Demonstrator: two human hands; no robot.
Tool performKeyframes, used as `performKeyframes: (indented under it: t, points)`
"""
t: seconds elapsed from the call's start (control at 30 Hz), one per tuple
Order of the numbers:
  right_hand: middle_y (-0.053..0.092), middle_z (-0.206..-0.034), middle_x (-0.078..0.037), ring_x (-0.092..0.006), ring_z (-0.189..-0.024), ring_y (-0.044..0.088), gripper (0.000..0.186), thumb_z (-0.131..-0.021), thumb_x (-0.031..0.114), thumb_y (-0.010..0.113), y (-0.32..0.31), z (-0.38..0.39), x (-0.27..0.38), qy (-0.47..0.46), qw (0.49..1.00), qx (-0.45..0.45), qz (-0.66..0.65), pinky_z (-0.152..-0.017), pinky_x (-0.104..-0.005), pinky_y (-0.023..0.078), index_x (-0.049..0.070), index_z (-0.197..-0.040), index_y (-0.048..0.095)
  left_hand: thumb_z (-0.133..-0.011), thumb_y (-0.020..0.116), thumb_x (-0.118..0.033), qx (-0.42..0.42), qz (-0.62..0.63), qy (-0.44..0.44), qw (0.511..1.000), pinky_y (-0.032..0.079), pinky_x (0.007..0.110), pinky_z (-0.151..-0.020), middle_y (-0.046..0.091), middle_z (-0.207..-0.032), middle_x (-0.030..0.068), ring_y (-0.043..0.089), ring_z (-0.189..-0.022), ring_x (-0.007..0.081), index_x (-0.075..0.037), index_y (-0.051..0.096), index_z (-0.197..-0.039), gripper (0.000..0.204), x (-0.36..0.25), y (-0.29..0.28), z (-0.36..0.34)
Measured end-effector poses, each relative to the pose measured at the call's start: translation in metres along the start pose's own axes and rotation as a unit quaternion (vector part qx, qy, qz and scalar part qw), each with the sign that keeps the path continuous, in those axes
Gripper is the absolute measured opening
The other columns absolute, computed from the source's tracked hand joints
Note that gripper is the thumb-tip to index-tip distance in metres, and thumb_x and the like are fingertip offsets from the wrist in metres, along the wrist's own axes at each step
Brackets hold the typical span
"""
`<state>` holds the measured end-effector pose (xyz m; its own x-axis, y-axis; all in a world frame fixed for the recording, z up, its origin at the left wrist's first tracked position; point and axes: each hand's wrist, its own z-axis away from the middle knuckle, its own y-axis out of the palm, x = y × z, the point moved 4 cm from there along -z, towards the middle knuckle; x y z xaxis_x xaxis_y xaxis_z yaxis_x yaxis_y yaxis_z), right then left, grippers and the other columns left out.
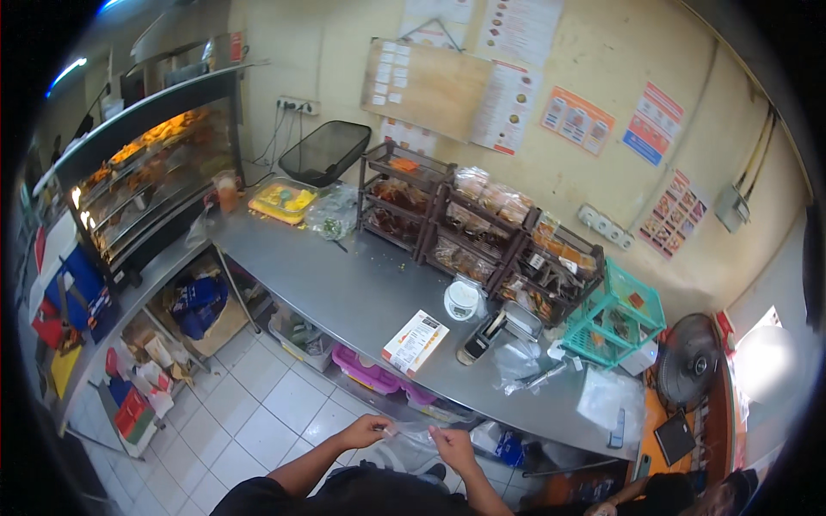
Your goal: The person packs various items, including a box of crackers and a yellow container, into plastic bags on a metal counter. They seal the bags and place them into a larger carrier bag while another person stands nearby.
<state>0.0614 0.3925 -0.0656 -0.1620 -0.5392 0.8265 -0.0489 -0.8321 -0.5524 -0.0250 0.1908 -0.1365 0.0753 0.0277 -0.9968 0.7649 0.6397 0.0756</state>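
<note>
Between my two hands, in front of my body and over the tiled floor, a clear plastic bag (413, 433) is stretched. My left hand (368, 430) pinches one side of it, fingers closed. The other side is gripped by my right hand (450, 444), also closed. Both hands are apart from the metal counter (310, 267). Nearest to them on its front edge lies a white and orange printed box (416, 342). Behind that stand a white kitchen scale (462, 297) and a black tape dispenser (482, 338).
Dark stacked racks (400, 202) of packaged food line the wall, beside teal baskets (613, 318). A yellow tub (286, 200) sits far left, near a lit food display case (155, 163). Plastic bags (607, 400) lie at right by a fan (688, 361). Another person (671, 494) is at lower right.
</note>
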Motion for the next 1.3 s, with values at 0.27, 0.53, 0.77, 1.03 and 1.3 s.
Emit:
performKeyframes:
  t: [0.27, 0.53, 0.77, 1.03, 1.3]
  points:
    - [0.057, -0.066, -0.003, -0.0077, -0.056, 0.048, 0.013, -0.088, 0.019, 0.06, 0.024, -0.011, -0.041, -0.112, 0.989, -0.051, -0.08, -0.049, -0.0263, 0.037, 0.006, -0.091, 0.063, -0.089, 0.061, -0.021, -0.086, -0.134, -0.049, 0.986, 0.041, 0.023, -0.062, 0.054, -0.069, -0.0046, 0.048, -0.068, 0.0054, -0.002, 0.063, -0.085, 0.02, 0.004, 0.017, -0.001]
    - [0.051, -0.054, -0.006, -0.0151, -0.047, 0.046, 0.025, -0.09, 0.023, 0.056, 0.029, -0.001, 0.006, -0.127, 0.991, -0.041, 0.004, -0.047, -0.0315, 0.036, 0.004, -0.075, 0.062, -0.089, 0.062, -0.03, 0.063, 0.047, -0.075, 0.994, 0.041, 0.023, -0.062, 0.054, -0.068, -0.0031, 0.048, -0.067, 0.005, -0.003, 0.064, -0.085, 0.027, -0.008, 0.028, 0.021]
    - [0.054, -0.059, -0.01, -0.0261, -0.059, 0.056, 0.026, -0.086, 0.023, 0.062, 0.015, 0.008, 0.036, -0.21, 0.914, -0.3, 0.173, -0.056, -0.0382, 0.043, 0.003, -0.071, 0.059, -0.093, 0.055, -0.03, -0.21, 0.003, -0.139, 0.968, 0.042, 0.027, -0.06, 0.053, -0.062, -0.0015, 0.049, -0.063, 0.0082, -0.002, 0.061, -0.073, 0.034, -0.004, 0.036, 0.023]
    - [0.055, -0.059, -0.005, -0.0088, -0.054, 0.046, 0.026, -0.087, 0.023, 0.064, 0.049, 0.019, -0.018, -0.007, 0.991, 0.037, -0.128, -0.051, -0.027, 0.037, 0.001, -0.073, 0.059, -0.088, 0.064, -0.016, -0.193, 0.22, -0.115, 0.949, 0.04, 0.022, -0.056, 0.058, -0.075, -0.0029, 0.053, -0.066, 0.0067, -0.005, 0.061, -0.089, 0.012, 0.014, 0.062, 0.008]
    - [0.051, -0.055, -0.01, -0.02, -0.052, 0.052, 0.014, -0.081, 0.011, 0.058, -0.02, 0.021, -0.039, -0.133, 0.986, -0.073, 0.075, -0.05, -0.0337, 0.039, 0.0, -0.072, 0.057, -0.082, 0.059, -0.007, -0.231, 0.323, -0.109, 0.911, 0.038, 0.029, -0.053, 0.053, -0.07, -0.0014, 0.05, -0.061, 0.0099, -0.008, 0.055, -0.08, 0.005, 0.025, -0.059, 0.043]
